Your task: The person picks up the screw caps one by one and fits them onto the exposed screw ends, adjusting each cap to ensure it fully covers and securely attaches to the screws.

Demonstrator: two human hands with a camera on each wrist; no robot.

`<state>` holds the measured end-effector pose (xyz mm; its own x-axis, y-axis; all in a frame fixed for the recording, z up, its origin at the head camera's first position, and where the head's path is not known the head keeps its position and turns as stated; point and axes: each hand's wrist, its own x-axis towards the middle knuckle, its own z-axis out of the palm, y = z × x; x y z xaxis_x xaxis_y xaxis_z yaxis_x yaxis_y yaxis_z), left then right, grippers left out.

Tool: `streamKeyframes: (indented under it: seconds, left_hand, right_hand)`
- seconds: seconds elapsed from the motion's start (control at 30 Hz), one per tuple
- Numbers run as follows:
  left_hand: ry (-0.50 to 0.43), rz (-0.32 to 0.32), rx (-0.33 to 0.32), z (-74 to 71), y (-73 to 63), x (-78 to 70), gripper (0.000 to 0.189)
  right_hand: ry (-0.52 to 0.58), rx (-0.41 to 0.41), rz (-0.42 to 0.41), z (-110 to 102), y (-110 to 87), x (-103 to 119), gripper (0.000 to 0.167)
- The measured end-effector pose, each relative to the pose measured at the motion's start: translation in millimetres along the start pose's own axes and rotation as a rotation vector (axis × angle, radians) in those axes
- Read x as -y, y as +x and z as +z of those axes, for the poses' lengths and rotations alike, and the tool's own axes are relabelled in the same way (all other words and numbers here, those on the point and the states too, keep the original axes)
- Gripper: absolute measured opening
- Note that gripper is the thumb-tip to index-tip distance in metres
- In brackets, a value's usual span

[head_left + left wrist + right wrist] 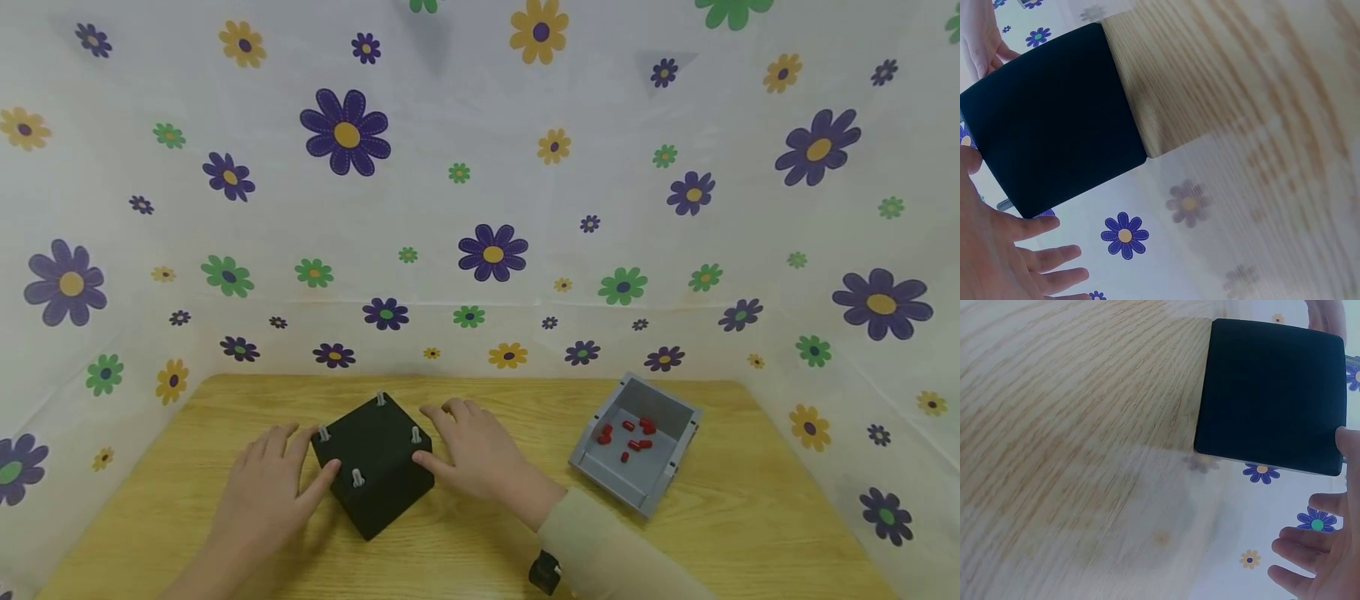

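Observation:
A black box (375, 450) sits turned cornerwise on the table, with several short metal bolts (357, 477) standing up near its top corners. My left hand (266, 479) is at the box's left side, the thumb touching its upper edge and the index fingertip by the left corner. On the opposite side, the right hand (480, 454) rests its thumb against the top edge near the right corner, its other fingers reaching past the box. Both hands have fingers stretched out. In the left wrist view, the box's plain dark side (1054, 119) faces the camera; the right wrist view shows another dark side (1272, 394).
Right of the hands stands a grey open bin (637, 492) with several small red pieces (628, 426) inside. The wooden table (450, 567) meets a flower-patterned sheet (450, 100) at the back and sides. A dark wrist device (545, 573) hangs under the right sleeve.

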<state>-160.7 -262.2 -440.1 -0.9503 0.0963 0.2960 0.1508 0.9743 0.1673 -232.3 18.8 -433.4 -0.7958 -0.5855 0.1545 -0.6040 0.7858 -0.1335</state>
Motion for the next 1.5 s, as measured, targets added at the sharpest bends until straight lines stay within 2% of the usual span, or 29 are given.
streamKeyframes:
  seconds: [0.57, 1.0, 1.5]
  left_hand:
    - [-0.017, -0.015, 0.014, 0.0, 0.9, -2.1, 0.067]
    - [-0.013, -0.015, 0.018, -0.4, 3.2, -4.7, 0.067]
    - [-0.024, 0.025, 0.06, 5.9, 17.3, -12.8, 0.07]
  right_hand:
    - [-0.039, -0.027, -0.085, 0, 0.6, 3, 0.059]
    - [-0.036, -0.011, -0.075, -6, -1.3, 5, 0.058]
    - [-0.073, -0.027, -0.063, -9, -6.9, -4, 0.06]
